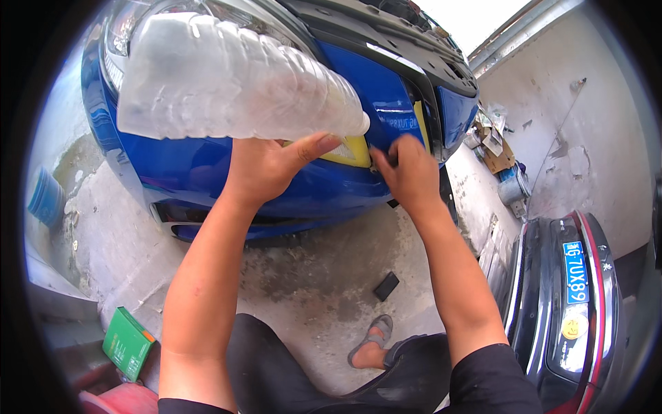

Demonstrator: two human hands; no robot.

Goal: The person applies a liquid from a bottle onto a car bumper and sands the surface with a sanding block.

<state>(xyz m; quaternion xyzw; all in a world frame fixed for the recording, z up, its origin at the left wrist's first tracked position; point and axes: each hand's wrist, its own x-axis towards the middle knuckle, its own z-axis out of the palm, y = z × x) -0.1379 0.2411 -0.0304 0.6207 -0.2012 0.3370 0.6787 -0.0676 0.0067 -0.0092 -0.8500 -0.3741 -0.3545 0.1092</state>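
The clear, clouded plastic bottle (207, 83) lies on its side in the upper left of the frame, base toward the left edge and neck (360, 123) toward the middle, in front of the blue car (186, 165). The left hand (267, 169) supports it from below; its grip appears clamped on the bottle, thumb along the underside near the neck, fingers mostly hidden behind. The right hand (412, 172), just right of the neck, is blurred: thumb and fingers curl close together beside the yellow strip (355, 153), and I cannot tell whether that grip holds anything.

The bottle probably handles as light and soft-walled, denting under a hard squeeze; I cannot tell how full it is. Its ribs should resist slipping, and the narrow shoulder looks the firmest hold.
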